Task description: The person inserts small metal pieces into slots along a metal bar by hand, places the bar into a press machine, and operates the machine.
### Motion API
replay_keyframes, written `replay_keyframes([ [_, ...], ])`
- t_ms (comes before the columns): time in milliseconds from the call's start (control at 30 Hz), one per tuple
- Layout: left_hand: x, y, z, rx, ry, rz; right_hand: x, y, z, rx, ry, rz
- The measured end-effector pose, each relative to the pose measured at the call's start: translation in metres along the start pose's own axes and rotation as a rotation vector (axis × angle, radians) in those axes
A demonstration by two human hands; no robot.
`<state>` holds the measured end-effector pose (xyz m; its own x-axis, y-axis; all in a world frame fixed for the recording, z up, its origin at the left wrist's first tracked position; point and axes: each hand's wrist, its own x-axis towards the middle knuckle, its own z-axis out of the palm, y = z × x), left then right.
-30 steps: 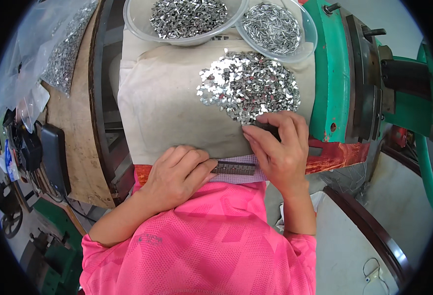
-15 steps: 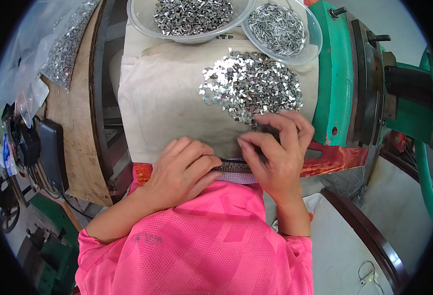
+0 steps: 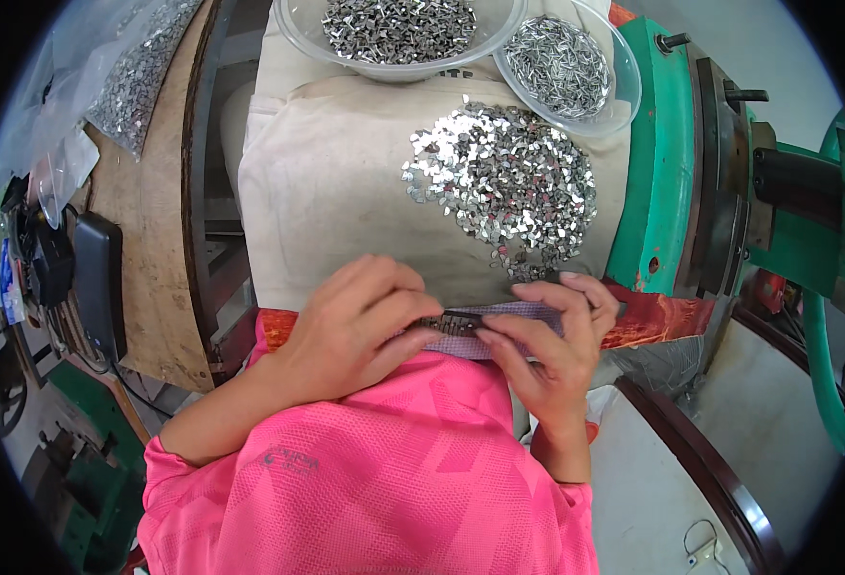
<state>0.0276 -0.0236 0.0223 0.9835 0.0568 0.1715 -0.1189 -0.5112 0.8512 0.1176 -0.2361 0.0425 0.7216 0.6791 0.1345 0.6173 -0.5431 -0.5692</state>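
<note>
Close to my body, my left hand (image 3: 346, 331) grips a dark, slotted metal strip (image 3: 453, 323), its fingers and thumb closed round the left end. At the strip's right end, the thumb and forefinger of my right hand (image 3: 556, 353) come together against it. Anything small between those fingertips is hidden. Just beyond my right hand, a loose pile of small, shiny flat metal pieces (image 3: 528, 177) spreads over a beige cloth (image 3: 336, 182). A checked cloth (image 3: 547, 312) shows under the strip.
At the far side stand a large clear plastic bowl (image 3: 398, 71) of short metal bits and a smaller clear bowl (image 3: 630, 94) of thin metal pins. A green machine (image 3: 645, 168) borders the right. On the left are a wooden board (image 3: 149, 249), a black box (image 3: 99, 278) and a bag of metal pieces (image 3: 139, 86).
My right hand has drawn back from the near edge of the pile to the strip's right end. My left hand keeps its hold; the whole view has shifted slightly.
</note>
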Motion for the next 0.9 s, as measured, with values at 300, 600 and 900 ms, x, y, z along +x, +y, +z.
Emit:
replay_keyframes([
  [300,-0.005,0.043,-0.086,-0.676,-0.029,0.122,-0.012,-0.001,0.003,-0.204,-0.018,-0.120],
  [600,0.025,0.070,-0.051,-1.032,-0.131,0.065,-0.007,-0.005,0.004,-0.247,0.023,-0.167],
  [900,0.032,0.068,-0.056,-1.401,-0.245,0.023,-0.004,-0.009,0.004,-0.272,-0.007,-0.236],
])
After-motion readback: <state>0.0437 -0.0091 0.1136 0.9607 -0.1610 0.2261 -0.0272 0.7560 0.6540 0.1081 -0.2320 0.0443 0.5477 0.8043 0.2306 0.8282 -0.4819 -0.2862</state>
